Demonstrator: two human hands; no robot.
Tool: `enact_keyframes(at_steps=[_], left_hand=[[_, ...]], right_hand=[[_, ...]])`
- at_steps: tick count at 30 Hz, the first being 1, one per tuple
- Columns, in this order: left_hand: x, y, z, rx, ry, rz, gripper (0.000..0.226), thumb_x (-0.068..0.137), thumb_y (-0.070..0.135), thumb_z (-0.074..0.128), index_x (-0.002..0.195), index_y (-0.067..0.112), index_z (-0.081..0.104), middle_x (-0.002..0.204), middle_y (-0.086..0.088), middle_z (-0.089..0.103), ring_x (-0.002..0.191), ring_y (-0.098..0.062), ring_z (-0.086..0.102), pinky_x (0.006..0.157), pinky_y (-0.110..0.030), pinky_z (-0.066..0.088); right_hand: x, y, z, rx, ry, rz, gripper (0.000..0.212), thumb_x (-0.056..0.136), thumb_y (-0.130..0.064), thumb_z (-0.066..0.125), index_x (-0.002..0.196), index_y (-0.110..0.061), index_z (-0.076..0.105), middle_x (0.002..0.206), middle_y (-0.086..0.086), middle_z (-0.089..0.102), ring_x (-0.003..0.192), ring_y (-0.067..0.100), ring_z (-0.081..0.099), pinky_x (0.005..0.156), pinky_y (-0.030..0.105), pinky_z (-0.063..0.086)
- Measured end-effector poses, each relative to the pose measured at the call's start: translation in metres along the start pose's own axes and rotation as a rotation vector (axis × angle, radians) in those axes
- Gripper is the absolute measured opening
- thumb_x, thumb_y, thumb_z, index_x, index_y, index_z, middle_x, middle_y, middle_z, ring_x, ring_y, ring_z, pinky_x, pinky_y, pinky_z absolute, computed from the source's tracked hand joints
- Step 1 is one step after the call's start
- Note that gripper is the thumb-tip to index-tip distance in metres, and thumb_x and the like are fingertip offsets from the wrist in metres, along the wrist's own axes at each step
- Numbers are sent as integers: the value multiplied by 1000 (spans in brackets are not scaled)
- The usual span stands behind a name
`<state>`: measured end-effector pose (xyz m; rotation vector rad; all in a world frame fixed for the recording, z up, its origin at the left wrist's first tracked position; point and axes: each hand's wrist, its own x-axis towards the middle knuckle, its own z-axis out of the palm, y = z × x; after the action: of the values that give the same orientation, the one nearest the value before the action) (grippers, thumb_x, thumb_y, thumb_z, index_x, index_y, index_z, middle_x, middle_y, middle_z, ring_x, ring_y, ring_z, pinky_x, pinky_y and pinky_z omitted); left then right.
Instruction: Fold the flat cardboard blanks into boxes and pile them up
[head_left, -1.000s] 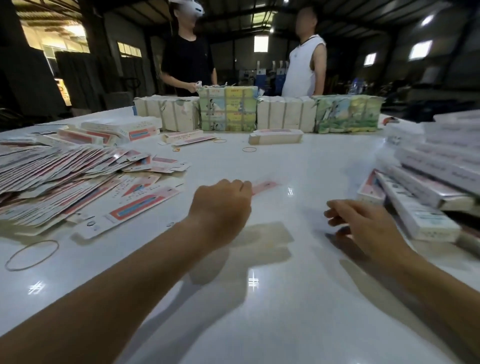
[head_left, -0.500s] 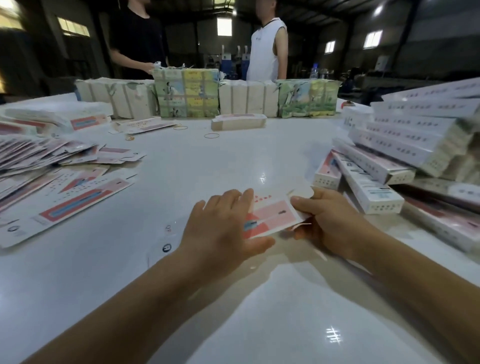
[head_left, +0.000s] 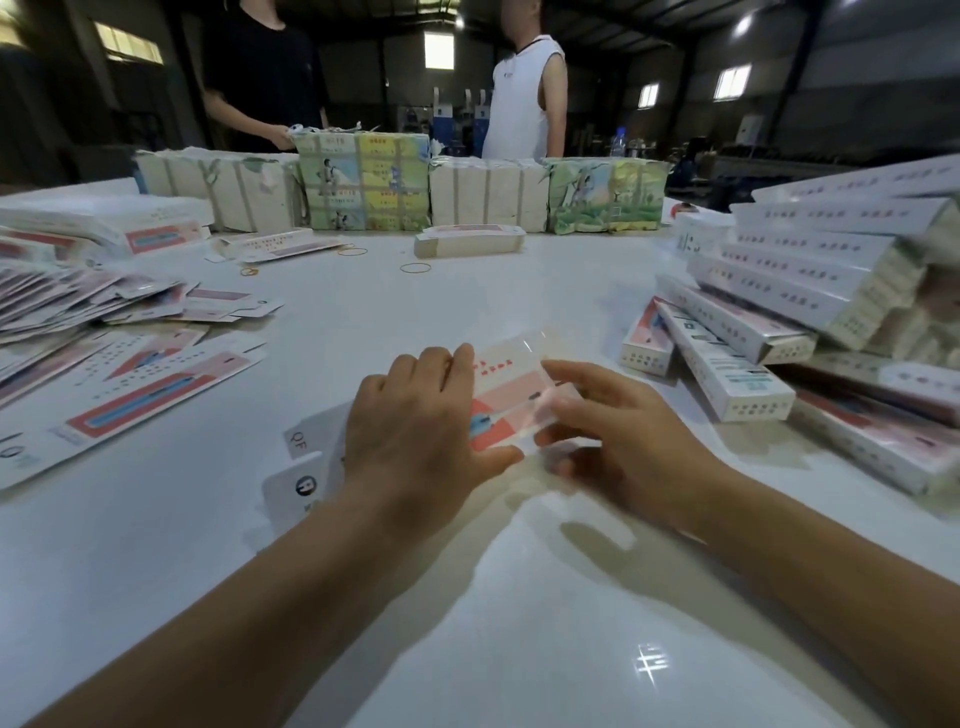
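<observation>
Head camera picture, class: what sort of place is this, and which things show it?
Probably a packing workshop in a warehouse-like hall. Flat blanks spread on the left of the white table, folded boxes piled on the right, and strapped bundles lined up along the far edge.

I am reaching both bare forearms in from the bottom corners of the frame, and they are converging toward the middle. My left hand (head_left: 415, 441) is lying just left of centre, back facing up, with its fingers (head_left: 441, 364) extending away from me and its thumb pointing right, pinching the blank (head_left: 511, 400). My right hand (head_left: 628, 441) is sitting just right of centre, its wrist angling in from the lower right. Its fingers (head_left: 576, 376) are curling leftward over the blank's right end and gripping it. The two hands are nearly touching at mid-frame.
</observation>
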<state>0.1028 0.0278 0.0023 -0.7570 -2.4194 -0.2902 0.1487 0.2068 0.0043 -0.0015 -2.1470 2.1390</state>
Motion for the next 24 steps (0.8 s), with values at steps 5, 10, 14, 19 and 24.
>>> enact_keyframes(at_steps=[5, 10, 14, 19, 24], left_hand=[[1, 0, -2, 2, -3, 66, 93, 70, 61, 68, 141, 7, 40, 124, -12, 57, 98, -27, 58, 80, -37, 49], [1, -3, -5, -174, -66, 78, 90, 68, 61, 64, 138, 10, 44, 122, -8, 59, 85, -17, 56, 66, -25, 47], [3, -12, -10, -234, -142, 104, 93, 66, 65, 60, 143, 18, 37, 126, 0, 54, 85, -12, 52, 65, -19, 49], [5, -15, -12, -314, -125, 59, 73, 69, 56, 73, 129, 22, 50, 118, 2, 61, 83, -18, 57, 70, -36, 55], [8, -15, -11, -357, -201, 13, 73, 65, 64, 67, 125, 26, 50, 118, 5, 60, 78, -14, 56, 68, -30, 55]], right_hand=[[1, -7, -7, 273, -146, 148, 22, 77, -18, 65, 96, -10, 72, 99, 16, 69, 84, 26, 68, 68, 38, 59], [-2, -5, -11, -23, -180, -11, 16, 76, -17, 71, 90, -25, 73, 100, 6, 72, 79, 21, 66, 62, 29, 54], [-5, -5, -16, -204, -215, -167, 33, 74, -18, 69, 97, -42, 72, 104, -8, 72, 78, 15, 68, 70, 26, 56], [-3, 1, -14, -371, -112, -198, 11, 81, -17, 71, 84, -7, 71, 82, 7, 73, 63, 7, 62, 60, 17, 48], [-4, -2, -9, -316, -6, -224, 9, 86, -17, 66, 82, -23, 72, 72, 4, 71, 55, 13, 60, 55, 25, 49]])
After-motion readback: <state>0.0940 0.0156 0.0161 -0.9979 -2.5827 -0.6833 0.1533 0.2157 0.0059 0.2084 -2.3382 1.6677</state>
